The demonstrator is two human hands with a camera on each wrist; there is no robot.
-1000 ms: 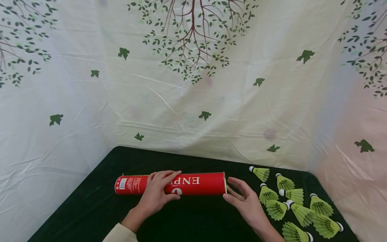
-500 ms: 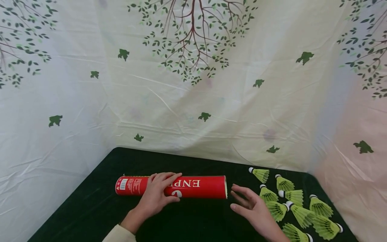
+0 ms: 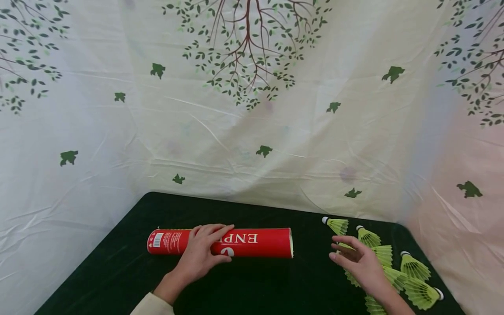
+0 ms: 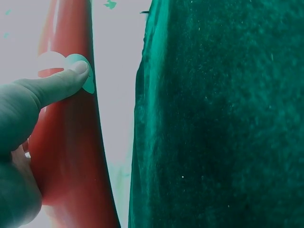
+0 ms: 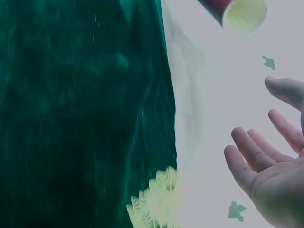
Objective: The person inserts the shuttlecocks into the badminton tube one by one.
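Note:
A red shuttlecock tube (image 3: 260, 243) with white lettering lies sideways on the dark green table, its right end uncovered. My left hand (image 3: 202, 251) grips it around the middle; in the left wrist view the thumb (image 4: 61, 85) presses along its red side. Away from the tube, my right hand (image 3: 362, 264) hovers over the yellow-green shuttlecocks (image 3: 415, 267) with nothing in its grasp, hiding some of them. The right wrist view shows that hand's fingers (image 5: 254, 152) spread and loosely bent, with the tube's pale round end (image 5: 244, 15) at the top.
Several shuttlecocks lie scattered on the right part of the table (image 3: 98, 280); one (image 3: 336, 225) is nearest the back edge. A pale curtain (image 3: 236, 131) printed with branches and leaves surrounds the table's back and sides.
My right hand has left the tube's right end and moved rightward over the shuttlecocks. The tube's right end has dropped slightly. The left hand keeps its grip in the same place.

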